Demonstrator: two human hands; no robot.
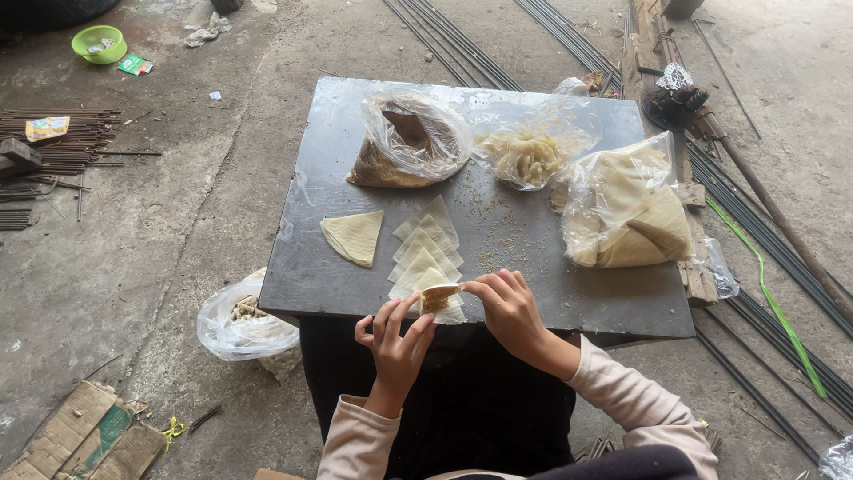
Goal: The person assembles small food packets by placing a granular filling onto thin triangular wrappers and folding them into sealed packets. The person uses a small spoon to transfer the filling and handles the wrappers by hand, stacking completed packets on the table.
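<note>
Both hands work at the near edge of the dark desk [569,293]. The left hand [396,338] is half open, fingers spread and curled up, fingertips touching the filled wrapper [438,297] from below left. The right hand [508,307] pinches the same wrapper's right edge between thumb and forefinger, other fingers loosely bent. The wrapper holds brown filling and sits over the nearest end of a row of triangular wrappers [426,244] fanned on the desk. A single wrapper [354,236] lies just left of the row. At the back, a clear bag of brown filling [409,142], a bag of pale strips [530,153], and to the right a bag of stacked sheets [626,209]. Crumbs scattered mid-desk. A plastic bag [235,324] sits on the floor by the desk's left corner; a green bowl [99,43] is far left.
</note>
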